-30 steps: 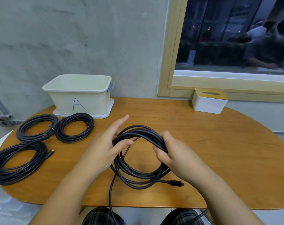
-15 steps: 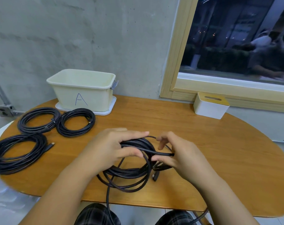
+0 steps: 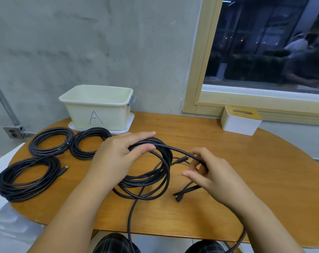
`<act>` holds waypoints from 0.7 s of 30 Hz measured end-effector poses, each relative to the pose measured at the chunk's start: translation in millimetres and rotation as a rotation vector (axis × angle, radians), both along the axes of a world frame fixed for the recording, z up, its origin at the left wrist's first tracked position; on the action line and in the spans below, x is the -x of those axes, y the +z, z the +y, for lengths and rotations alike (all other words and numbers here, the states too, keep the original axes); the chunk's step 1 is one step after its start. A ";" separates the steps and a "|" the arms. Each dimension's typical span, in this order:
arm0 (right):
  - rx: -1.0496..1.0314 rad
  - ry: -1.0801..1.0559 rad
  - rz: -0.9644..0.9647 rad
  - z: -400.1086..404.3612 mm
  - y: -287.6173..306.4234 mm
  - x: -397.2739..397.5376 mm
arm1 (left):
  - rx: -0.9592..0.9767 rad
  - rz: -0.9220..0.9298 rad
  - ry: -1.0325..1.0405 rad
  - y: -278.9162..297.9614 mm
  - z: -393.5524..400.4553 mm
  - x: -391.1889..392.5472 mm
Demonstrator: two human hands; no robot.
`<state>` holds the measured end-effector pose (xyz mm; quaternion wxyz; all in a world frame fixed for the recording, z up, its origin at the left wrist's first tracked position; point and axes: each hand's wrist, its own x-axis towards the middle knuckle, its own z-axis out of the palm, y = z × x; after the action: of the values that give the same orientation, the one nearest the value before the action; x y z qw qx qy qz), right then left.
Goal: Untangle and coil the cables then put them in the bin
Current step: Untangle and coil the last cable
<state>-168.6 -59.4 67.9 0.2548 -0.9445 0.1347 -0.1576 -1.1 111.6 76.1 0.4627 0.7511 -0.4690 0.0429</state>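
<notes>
At frame centre, the left hand [image 3: 118,157] is gripping the coil [image 3: 151,176] while the right hand [image 3: 209,176], having shifted rightward, is apparently pinching a freed strand, so coiling is progressing.

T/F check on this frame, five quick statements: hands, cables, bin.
1. The left hand grips the top of the black cable coil. True.
2. The bin marked A lies tipped on its side. False: it stands upright on a white tray.
3. Three coiled cables lie on the table left of the hands. True.
4. The right hand is flat on the table, holding nothing. False: its fingers pinch a cable strand.
5. The tissue box sits by the window. True.
</notes>
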 end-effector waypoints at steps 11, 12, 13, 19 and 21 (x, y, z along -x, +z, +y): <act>0.075 0.143 -0.226 23.7 0.9 -16.0 | -0.005 0.055 -0.121 -3.4 -12.0 15.6; 0.093 0.131 -0.221 23.9 0.8 -18.0 | -0.021 0.053 -0.143 -3.7 -12.2 16.0; 0.100 0.117 -0.223 23.1 0.1 -19.6 | -0.046 0.051 -0.162 -4.2 -12.1 16.0; 0.031 0.057 -0.149 13.0 -4.1 -16.3 | 0.012 0.182 -0.161 1.3 -9.7 21.4; -0.005 0.062 -0.089 14.1 -4.2 -13.9 | 0.068 0.239 -0.139 2.9 -9.2 23.0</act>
<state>-154.7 -45.3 63.6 0.2677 -0.9397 0.0941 -0.1909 -24.2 102.4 79.0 0.5426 0.7002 -0.4597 -0.0632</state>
